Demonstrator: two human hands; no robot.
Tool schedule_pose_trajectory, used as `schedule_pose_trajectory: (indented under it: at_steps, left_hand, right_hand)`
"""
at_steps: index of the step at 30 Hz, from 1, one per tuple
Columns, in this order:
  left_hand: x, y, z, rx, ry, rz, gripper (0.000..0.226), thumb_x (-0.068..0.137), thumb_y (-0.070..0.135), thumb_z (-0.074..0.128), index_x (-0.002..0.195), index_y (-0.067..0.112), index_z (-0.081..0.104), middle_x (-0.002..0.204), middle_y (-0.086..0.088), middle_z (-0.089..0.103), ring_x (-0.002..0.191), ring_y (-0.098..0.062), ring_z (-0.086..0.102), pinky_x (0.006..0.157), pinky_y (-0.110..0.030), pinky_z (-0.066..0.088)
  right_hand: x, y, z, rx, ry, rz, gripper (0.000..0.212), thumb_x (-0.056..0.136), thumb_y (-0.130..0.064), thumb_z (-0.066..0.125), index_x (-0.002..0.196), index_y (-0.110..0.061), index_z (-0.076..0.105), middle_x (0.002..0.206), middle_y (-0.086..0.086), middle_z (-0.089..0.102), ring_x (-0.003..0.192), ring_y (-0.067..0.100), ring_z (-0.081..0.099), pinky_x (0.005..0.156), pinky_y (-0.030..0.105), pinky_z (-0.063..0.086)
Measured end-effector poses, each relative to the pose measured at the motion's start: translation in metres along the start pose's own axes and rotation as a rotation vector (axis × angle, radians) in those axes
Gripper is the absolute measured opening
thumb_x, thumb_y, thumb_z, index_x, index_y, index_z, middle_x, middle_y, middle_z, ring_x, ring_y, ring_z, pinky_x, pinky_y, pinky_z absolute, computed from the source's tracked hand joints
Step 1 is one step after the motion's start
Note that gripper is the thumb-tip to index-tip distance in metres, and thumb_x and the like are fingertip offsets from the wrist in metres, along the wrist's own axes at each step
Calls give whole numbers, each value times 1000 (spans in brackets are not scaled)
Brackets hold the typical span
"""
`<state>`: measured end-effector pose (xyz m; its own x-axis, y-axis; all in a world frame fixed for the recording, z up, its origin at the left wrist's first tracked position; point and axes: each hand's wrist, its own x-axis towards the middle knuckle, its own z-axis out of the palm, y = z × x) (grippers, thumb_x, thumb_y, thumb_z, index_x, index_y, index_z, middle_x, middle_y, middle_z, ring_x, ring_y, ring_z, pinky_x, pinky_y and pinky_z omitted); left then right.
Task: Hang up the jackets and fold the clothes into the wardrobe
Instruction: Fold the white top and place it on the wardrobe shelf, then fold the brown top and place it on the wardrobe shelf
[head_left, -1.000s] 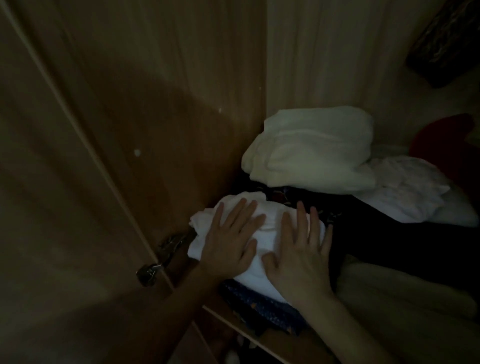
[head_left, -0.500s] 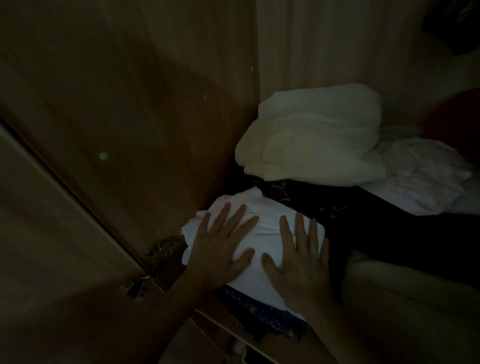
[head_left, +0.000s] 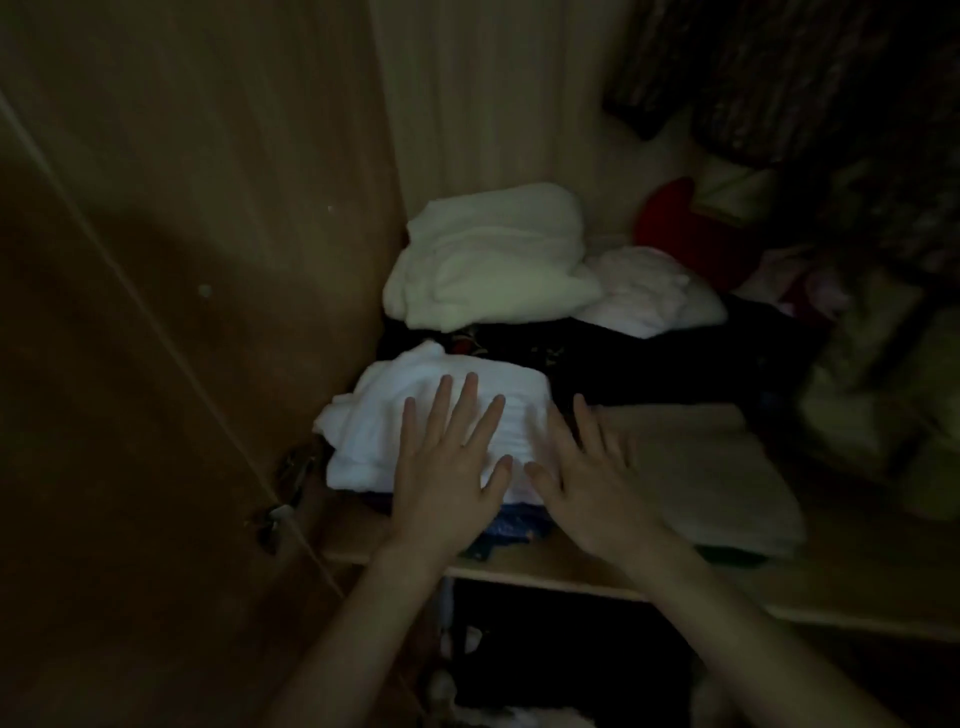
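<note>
Folded white garment (head_left: 436, 415) lies on wardrobe shelf (head_left: 545, 566), front left, atop blue clothes (head_left: 511, 527). Left hand (head_left: 447, 467) flat on it, fingers straight, spread. Right hand (head_left: 582, 478) beside it, fingers spread, holding nothing. This piece stowed; jackets not visible, hanging status unknown.

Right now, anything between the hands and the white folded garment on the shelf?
Nothing visible. The left hand lies flat on the white folded garment with fingers straight; the right hand is open at its right edge, blurred, so contact is unclear.
</note>
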<state>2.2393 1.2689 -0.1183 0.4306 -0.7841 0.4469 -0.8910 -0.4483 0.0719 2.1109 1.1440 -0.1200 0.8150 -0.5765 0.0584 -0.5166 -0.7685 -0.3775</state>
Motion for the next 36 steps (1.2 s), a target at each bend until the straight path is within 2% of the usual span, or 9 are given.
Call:
schedule_pose_trajectory:
  at_steps: [3, 5, 7, 13, 18, 22, 28, 32, 36]
  left_hand:
    - [-21, 30, -2, -1, -41, 101, 66, 91, 53, 35, 152, 29, 28, 163, -3, 12, 150, -25, 5, 119, -53, 0]
    - [-40, 52, 0, -21, -61, 183, 68, 90, 52, 38, 152, 26, 30, 162, -4, 13, 150, -25, 7, 118, -56, 4]
    - [-64, 77, 1, -37, -85, 263, 68, 91, 53, 35, 152, 25, 29, 163, -5, 12, 150, -25, 7, 118, -57, 6]
    - [-138, 158, -17, -145, -177, 508, 69, 93, 56, 32, 154, 28, 20, 164, -3, 2, 150, -25, -2, 118, -56, 0]
    - [-185, 222, -43, -208, -186, 734, 70, 90, 50, 46, 153, 26, 26, 162, -7, 12, 150, -26, 10, 117, -56, 6]
    - [-229, 282, -66, -271, -236, 910, 69, 88, 53, 31, 152, 26, 29, 162, -6, 16, 149, -26, 15, 116, -56, 11]
    - [-332, 390, -110, -420, -269, 1240, 71, 86, 58, 32, 150, 28, 34, 161, -4, 19, 148, -25, 18, 115, -54, 18]
    - [-428, 451, -149, -497, -315, 1425, 73, 85, 58, 28, 151, 28, 32, 163, -3, 12, 150, -23, 10, 116, -54, 15]
    - [-531, 496, -180, -472, -331, 1618, 74, 85, 59, 19, 152, 30, 26, 164, -1, 3, 151, -21, 1, 117, -50, 0]
  right_hand:
    - [-57, 10, -12, -83, 91, 156, 71, 98, -57, 25, 154, -24, -3, 162, 7, -3, 147, 30, 3, 118, 49, 4]
    - [-101, 16, -13, -134, 116, 258, 71, 97, -59, 23, 154, -23, 0, 162, 7, 1, 147, 29, 4, 118, 49, 5]
    - [-148, 22, -11, -154, 136, 330, 72, 95, -60, 19, 154, -25, -1, 162, 5, -3, 148, 27, -2, 118, 50, 4]
    - [-288, 30, -5, -165, 185, 618, 71, 97, -57, 29, 153, -26, -1, 162, 3, -6, 148, 26, -6, 119, 50, 3]
    - [-390, 29, -9, -175, 259, 842, 70, 98, -55, 27, 153, -25, -3, 162, 4, -7, 149, 26, -6, 117, 48, 0]
    - [-474, 27, -9, -189, 305, 1023, 72, 96, -57, 31, 153, -28, -2, 162, 3, -8, 149, 24, -4, 118, 49, 4]
    - [-638, 12, -11, -177, 379, 1280, 73, 92, -57, 32, 154, -26, 10, 162, 4, 1, 149, 25, 5, 117, 50, 11]
    - [-758, -13, -1, -165, 420, 1460, 70, 96, -55, 37, 153, -26, 9, 162, 3, 2, 148, 22, 6, 118, 50, 13]
    - [-870, -46, 13, -117, 444, 1597, 70, 95, -57, 34, 153, -27, 10, 162, 1, 0, 148, 21, 5, 118, 50, 12]
